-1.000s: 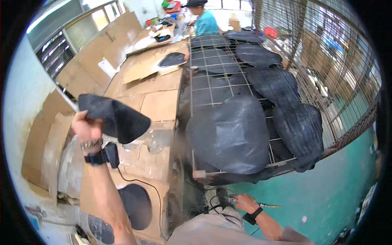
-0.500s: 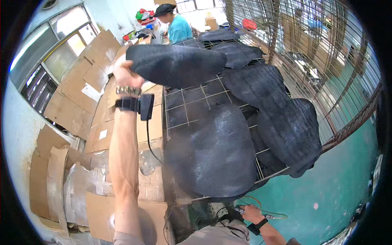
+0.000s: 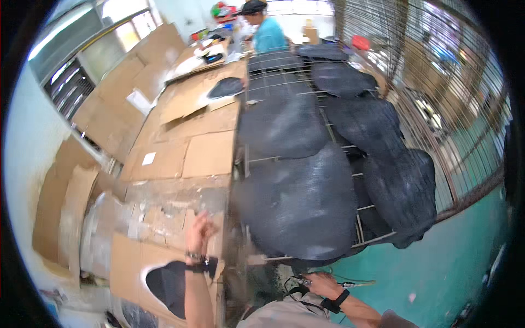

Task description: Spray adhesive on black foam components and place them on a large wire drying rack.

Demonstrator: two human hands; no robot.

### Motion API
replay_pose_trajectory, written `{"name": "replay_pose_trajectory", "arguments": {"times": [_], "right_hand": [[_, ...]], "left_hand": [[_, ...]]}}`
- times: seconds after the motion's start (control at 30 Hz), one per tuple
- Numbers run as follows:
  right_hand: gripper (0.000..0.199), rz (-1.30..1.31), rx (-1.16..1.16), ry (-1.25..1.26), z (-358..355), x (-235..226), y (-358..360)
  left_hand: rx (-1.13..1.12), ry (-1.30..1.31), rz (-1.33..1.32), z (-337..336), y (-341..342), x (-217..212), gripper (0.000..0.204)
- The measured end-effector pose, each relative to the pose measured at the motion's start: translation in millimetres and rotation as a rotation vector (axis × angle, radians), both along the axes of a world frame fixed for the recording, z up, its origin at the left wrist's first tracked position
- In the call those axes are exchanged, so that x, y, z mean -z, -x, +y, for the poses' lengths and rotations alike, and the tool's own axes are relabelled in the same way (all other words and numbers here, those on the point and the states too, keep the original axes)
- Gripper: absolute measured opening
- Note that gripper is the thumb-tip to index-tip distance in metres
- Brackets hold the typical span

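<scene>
My left hand [image 3: 201,232] is above the cardboard-covered table, its blurred fingers apart and holding nothing. Just below its wrist lies a dark rounded piece [image 3: 167,284] with a whitish border around it on the cardboard, partly hidden by my forearm. Low in front of my body, my right hand [image 3: 322,284] is closed around a slim metal tool with a hose, perhaps a spray gun; its metal end [image 3: 356,283] points right. To the right of the table, a black leather-like sheet [image 3: 284,126] lies on a wire rack, overlapping a larger black sheet [image 3: 301,202] nearer me.
More black sheets [image 3: 402,191] cover the right side of the wire rack [image 3: 361,229]. Upright wire grids [image 3: 432,109] stand beyond. Cardboard [image 3: 208,156] covers the table, with another dark piece [image 3: 226,87] farther up. A person in a blue shirt [image 3: 270,35] is at the far end.
My left hand has let go of the black sheet, which now lies on the rack, and has come back toward me over the table. My right hand still grips the tool. The view has shifted.
</scene>
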State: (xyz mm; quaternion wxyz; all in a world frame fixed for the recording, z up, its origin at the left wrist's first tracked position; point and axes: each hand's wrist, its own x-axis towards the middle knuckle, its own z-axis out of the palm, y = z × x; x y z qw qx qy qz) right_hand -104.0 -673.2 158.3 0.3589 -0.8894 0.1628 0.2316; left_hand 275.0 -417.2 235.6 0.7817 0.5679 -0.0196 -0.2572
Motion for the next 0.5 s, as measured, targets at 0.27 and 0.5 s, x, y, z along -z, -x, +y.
{"name": "replay_pose_trajectory", "arguments": {"times": [0.27, 0.5], "right_hand": [[0.059, -0.091, -0.316, -0.129, 57.3, -89.5, -71.9], [0.049, -0.237, -0.557, -0.188, 136.7, -138.8, -105.7]], "left_hand": [[-0.114, -0.276, 0.297, 195.3, 248.7, 204.4, 0.030], [0.515, -1.454, 0.324, 268.2, 494.5, 361.8, 0.023]]}}
